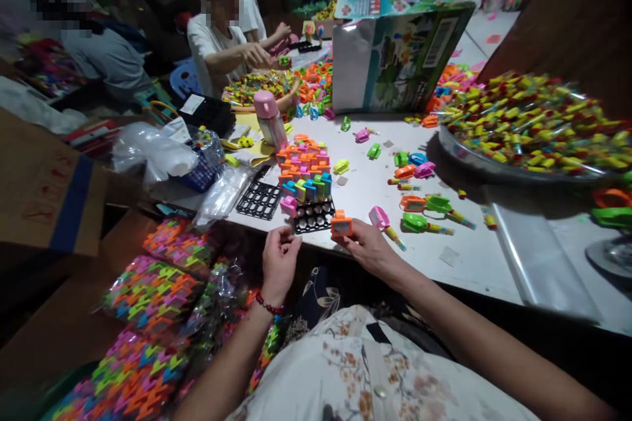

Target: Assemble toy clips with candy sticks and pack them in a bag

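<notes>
Multicoloured bundles (pixel 148 296) sat bagged at left, below table level. Black grid (pixel 257 198) lay flat on the white table (pixel 368 179). Left hand (pixel 279 258) hung just beside the loaded tray (pixel 310 220), fingers curled; couldn't tell if they pinched anything. Orange piece (pixel 340 225) was at the tray's front right corner, clamped in the right hand's (pixel 366 247) fingers. Metal pan (pixel 460 154), heaped with yellow-red sticks (pixel 538 122), stood farther right.
</notes>
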Tool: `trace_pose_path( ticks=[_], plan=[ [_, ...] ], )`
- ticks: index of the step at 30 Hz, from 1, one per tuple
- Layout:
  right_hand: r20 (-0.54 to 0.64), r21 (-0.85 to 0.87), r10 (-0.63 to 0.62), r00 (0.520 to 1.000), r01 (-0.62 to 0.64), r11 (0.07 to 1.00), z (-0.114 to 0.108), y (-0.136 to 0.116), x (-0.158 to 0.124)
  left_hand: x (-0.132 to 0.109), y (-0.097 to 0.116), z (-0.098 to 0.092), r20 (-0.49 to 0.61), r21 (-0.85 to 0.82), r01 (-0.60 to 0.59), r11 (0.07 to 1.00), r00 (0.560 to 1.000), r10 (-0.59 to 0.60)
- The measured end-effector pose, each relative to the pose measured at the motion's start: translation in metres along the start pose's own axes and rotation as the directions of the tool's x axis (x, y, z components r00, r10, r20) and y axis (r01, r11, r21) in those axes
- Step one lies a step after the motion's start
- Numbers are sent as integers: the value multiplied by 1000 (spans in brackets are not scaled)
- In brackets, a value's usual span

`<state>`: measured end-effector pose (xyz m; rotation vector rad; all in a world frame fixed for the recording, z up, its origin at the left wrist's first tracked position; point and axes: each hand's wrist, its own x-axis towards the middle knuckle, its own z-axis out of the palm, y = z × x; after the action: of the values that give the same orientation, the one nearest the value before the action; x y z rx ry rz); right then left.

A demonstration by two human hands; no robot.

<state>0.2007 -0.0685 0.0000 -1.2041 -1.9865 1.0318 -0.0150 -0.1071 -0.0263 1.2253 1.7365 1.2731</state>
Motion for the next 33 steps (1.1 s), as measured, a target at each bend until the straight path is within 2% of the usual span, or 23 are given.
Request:
trace_pose_path(
  ticks=[1, 3, 6, 9, 12, 19, 25, 33],
  plan=[
    [-12, 64, 23, 1000, -22, 998, 10, -1, 12, 11, -4, -3, -25, 26, -22, 999, 999, 23],
    [-14, 97, 41, 999, -39, 994, 29, -2, 35, 31, -9, -8, -7, 92, -79, 993, 997, 80],
    [-17, 15, 5, 1000, -5, 1000, 52, -1, 63, 57, -12, -9, 111, 180, -203, 963, 976, 185],
    [-8, -50, -34, 999, 34, 998, 62, 6, 82, 71, -16, -7, 209, 177, -289, 941, 945, 251],
    [11, -106, -55, 998, 56, 993, 67, 14, 89, 78, -22, -5, 248, 153, -313, 937, 930, 270],
    [13, -205, -70, 997, 71, 976, 69, 25, 91, 87, -22, -9, 369, 154, -383, 911, 878, 306],
    [44, -230, -78, 996, 86, 969, 56, 27, 94, 96, -15, -2, 454, 171, -397, 902, 844, 285],
    [65, -243, -43, 997, 57, 968, 39, 39, 99, 108, -13, 15, 506, 240, -373, 896, 836, 213]
  ],
)
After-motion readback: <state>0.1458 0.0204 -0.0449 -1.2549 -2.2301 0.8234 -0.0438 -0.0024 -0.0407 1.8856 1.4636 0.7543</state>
